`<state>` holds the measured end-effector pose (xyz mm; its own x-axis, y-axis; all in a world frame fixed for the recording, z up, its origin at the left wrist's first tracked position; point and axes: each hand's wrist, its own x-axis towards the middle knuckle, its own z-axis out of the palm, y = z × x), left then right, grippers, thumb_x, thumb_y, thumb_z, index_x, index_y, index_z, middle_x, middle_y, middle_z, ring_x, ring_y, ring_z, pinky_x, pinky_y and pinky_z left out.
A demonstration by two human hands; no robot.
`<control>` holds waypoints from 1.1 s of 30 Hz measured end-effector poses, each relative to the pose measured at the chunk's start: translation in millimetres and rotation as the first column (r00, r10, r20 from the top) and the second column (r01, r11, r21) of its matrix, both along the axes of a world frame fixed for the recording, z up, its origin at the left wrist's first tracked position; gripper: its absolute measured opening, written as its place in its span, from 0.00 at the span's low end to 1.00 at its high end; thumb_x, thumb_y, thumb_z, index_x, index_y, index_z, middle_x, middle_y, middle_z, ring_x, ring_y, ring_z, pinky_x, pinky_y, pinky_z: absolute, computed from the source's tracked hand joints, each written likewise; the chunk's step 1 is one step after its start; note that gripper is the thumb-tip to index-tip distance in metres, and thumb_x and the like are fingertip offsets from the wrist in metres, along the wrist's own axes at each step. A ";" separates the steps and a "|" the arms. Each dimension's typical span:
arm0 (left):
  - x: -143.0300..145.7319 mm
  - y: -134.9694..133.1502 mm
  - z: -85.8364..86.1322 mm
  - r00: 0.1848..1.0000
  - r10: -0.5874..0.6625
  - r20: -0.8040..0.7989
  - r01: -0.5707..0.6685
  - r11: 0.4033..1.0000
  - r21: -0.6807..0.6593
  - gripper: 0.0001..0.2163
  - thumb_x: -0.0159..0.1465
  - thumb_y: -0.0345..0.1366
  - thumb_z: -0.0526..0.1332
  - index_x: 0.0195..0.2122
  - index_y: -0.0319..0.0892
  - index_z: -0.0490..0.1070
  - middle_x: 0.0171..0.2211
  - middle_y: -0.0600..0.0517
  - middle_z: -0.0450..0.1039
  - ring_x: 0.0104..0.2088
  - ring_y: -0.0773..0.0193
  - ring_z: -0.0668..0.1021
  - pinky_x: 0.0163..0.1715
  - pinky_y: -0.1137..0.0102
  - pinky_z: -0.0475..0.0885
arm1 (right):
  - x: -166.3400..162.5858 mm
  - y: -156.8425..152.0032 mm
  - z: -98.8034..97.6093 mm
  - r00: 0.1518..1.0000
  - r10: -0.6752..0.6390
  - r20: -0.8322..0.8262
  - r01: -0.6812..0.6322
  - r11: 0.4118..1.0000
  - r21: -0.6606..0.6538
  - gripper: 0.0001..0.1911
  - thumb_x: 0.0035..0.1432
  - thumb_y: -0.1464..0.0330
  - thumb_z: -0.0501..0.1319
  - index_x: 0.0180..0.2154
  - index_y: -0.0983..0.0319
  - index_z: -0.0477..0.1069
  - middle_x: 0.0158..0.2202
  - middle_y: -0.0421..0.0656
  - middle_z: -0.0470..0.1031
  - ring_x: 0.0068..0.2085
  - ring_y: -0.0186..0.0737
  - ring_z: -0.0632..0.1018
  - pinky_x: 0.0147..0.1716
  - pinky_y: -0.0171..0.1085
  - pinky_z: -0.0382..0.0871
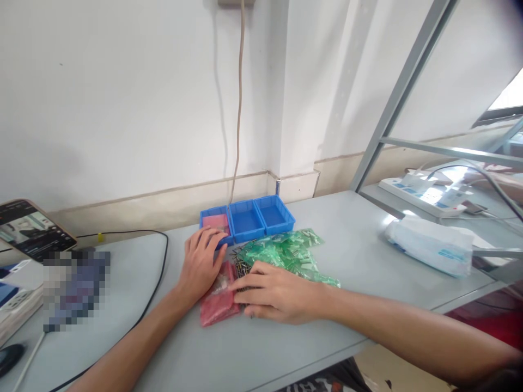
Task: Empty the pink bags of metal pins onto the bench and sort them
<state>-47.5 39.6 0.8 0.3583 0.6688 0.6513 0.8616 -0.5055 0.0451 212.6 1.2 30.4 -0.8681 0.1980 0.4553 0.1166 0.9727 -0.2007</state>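
My left hand (202,264) is open, its fingers stretched over the front of the left blue bin (203,216) and its thumb side by the red plastic bags. A pink bag (216,221) lies inside that bin. Below the hand, red bags (220,307) with small pale contents lie on the table. My right hand (278,291) has its fingers apart and slightly bent, the tips at the right edge of the red bags. Beneath and beyond them is a pile of dark, screw-like pieces (241,267), partly hidden. Green plastic bags (286,250) are heaped behind my right hand.
Two more blue bins, a middle one (247,235) and a right one (274,215), adjoin the left bin. A phone (30,231), a black cable (163,261) and a mouse (10,358) are at left. A white-blue packet (429,245) lies at right near the metal frame (378,136).
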 end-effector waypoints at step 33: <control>30.3 -50.2 23.4 0.820 -0.214 0.531 0.471 0.779 -0.413 0.21 0.75 0.42 0.62 0.66 0.49 0.63 0.59 0.45 0.78 0.57 0.53 0.81 0.58 0.56 0.77 | 10.7 -1.1 8.9 0.887 -0.289 -0.361 0.111 0.891 -0.440 0.24 0.77 0.64 0.58 0.70 0.57 0.67 0.70 0.52 0.69 0.69 0.48 0.71 0.69 0.50 0.67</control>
<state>-17.2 -10.6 24.2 0.3970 0.8281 0.3958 0.4537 -0.5519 0.6997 223.4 0.1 39.3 -0.5435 0.5866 0.6005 0.1210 0.7626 -0.6354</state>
